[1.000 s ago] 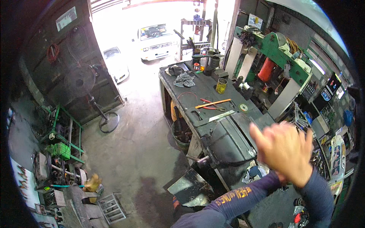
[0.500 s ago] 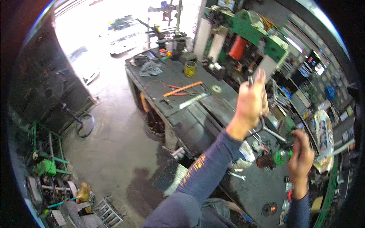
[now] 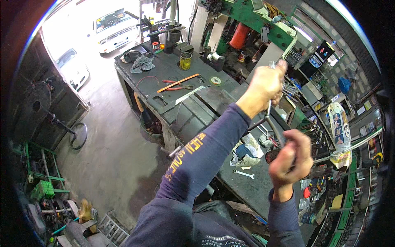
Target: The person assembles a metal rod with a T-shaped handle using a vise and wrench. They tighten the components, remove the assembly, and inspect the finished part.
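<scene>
My left hand (image 3: pixel 263 84) is closed around one arm of a metal three-way socket wrench (image 3: pixel 268 110), its socket end poking out above the fist. The wrench is held up over the dark workbench (image 3: pixel 197 142). Lower and to the right, the curled fingers of my right hand (image 3: pixel 292 160) are around the end of another arm; that end is hidden in the hand. A third arm points down to the left. Below the hands lie a crumpled cloth (image 3: pixel 248 153) and a combination wrench (image 3: pixel 244 174). My right hand mostly covers a dark object beside the cloth.
Farther along the bench are red-handled pliers (image 3: pixel 181 87), an orange strip (image 3: pixel 178 82), a tape roll (image 3: pixel 215 80), a yellow can (image 3: pixel 185 61) and a grey rag (image 3: pixel 142 64). A green machine frame (image 3: pixel 242 12) stands behind. Left of the bench is concrete floor (image 3: pixel 103 152).
My right hand has come left and closed on the wrench arm, from which it was apart before. The whole view has shifted, and the green bottle is now hidden.
</scene>
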`<action>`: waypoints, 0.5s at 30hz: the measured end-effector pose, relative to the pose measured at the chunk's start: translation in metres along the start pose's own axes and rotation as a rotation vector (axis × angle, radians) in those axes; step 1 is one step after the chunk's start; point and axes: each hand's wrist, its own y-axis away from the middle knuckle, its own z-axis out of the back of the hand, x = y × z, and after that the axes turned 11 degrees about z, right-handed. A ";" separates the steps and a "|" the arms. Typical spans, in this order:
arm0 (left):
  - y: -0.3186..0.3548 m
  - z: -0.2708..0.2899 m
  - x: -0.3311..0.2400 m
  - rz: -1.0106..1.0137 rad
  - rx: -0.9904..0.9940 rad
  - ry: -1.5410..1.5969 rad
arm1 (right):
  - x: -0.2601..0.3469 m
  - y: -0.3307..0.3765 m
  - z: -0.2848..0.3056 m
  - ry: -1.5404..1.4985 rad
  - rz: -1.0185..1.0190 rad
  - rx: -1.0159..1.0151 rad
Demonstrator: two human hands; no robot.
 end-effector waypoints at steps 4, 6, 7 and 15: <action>0.078 0.015 0.018 -0.608 -0.191 -0.065 | -0.094 -0.014 -0.013 -0.619 -0.762 -0.250; 0.112 -0.025 0.069 -0.936 -0.398 -0.582 | -0.137 -0.044 -0.060 -1.013 -0.871 -0.139; 0.123 -0.054 0.095 -1.042 -0.474 -0.780 | -0.162 -0.058 -0.072 -1.242 -0.748 0.105; 0.099 -0.015 0.060 -0.996 -0.359 -0.462 | -0.142 -0.066 -0.115 -1.749 -0.850 0.054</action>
